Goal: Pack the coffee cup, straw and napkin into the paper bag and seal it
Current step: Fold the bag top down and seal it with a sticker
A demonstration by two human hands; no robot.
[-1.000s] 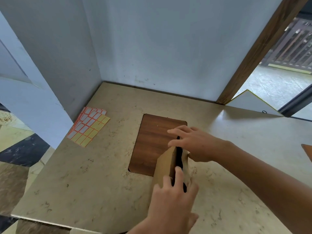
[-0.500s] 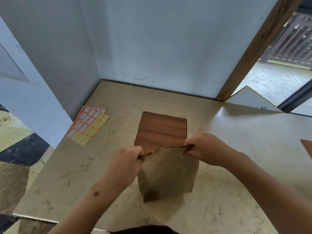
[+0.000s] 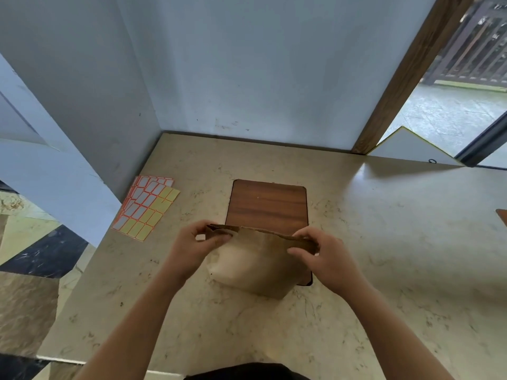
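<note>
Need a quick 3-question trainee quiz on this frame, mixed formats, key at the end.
1. True or false: both the left hand and right hand pinch the top edge of the paper bag.
2. The sticker sheets lie: A) on the bag's left, by the wall; B) on the wooden board; C) inside the bag.
3. Fill in: the bag stands partly on the wooden ____.

Key: 1 true; 2 A; 3 board.
</note>
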